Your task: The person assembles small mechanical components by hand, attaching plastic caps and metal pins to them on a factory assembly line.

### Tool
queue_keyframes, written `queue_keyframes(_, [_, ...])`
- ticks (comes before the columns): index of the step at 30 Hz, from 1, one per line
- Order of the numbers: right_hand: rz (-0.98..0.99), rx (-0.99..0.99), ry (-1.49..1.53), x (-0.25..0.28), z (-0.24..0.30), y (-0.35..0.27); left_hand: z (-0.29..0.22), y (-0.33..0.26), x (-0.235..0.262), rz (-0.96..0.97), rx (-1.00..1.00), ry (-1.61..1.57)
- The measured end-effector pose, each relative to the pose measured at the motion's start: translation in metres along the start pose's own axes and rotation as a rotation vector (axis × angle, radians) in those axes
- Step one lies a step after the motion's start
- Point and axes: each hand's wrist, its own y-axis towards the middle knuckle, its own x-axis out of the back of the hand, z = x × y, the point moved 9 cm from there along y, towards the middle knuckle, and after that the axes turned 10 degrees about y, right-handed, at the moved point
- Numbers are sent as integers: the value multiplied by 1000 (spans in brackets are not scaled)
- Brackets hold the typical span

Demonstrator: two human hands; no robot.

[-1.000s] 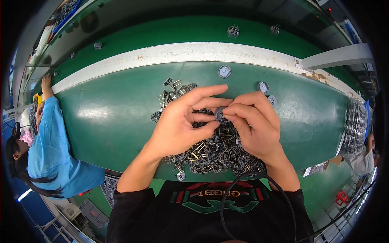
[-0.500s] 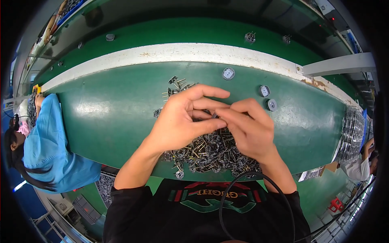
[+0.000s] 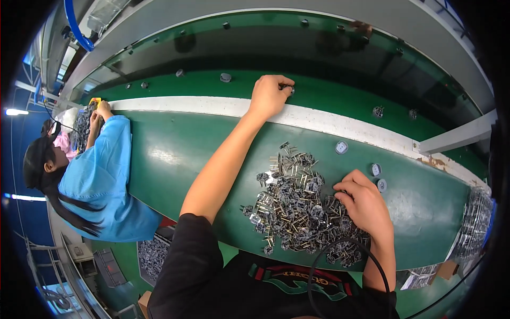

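Note:
My left hand (image 3: 271,97) reaches over the white rail to the green belt. Its fingers are closed on a small dark-grey part (image 3: 289,89), mostly covered by the fingertips. My right hand (image 3: 367,206) is at the right side of a large pile of black plug inserts with brass-coloured pins (image 3: 297,207). Its thumb and forefinger are bent and slightly apart, beside the pile's edge, and nothing shows between them. To the far side of that hand lie three round grey plug housings, one (image 3: 341,147) near the rail and two (image 3: 376,169) close together.
Beyond the white rail (image 3: 340,128), several small parts sit spaced along the green belt (image 3: 202,85). A grey bracket (image 3: 459,133) crosses the rail at right. Stacked clear trays (image 3: 467,223) stand at the right end. A person in blue (image 3: 101,181) works at left.
My hands, earlier together above the pile, have parted. The left went out to the belt with a small part; the right drew back beside the pile. The view has shifted, showing more of the belt.

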Motion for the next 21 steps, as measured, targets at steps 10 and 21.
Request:
queue_keyframes(10, [-169,27,274,29,0,3,76,16,90,-154,-38,462])
queue_keyframes(21, [-322,12,778,21,-5,-4,-67,-112,22,446,234,-1568])
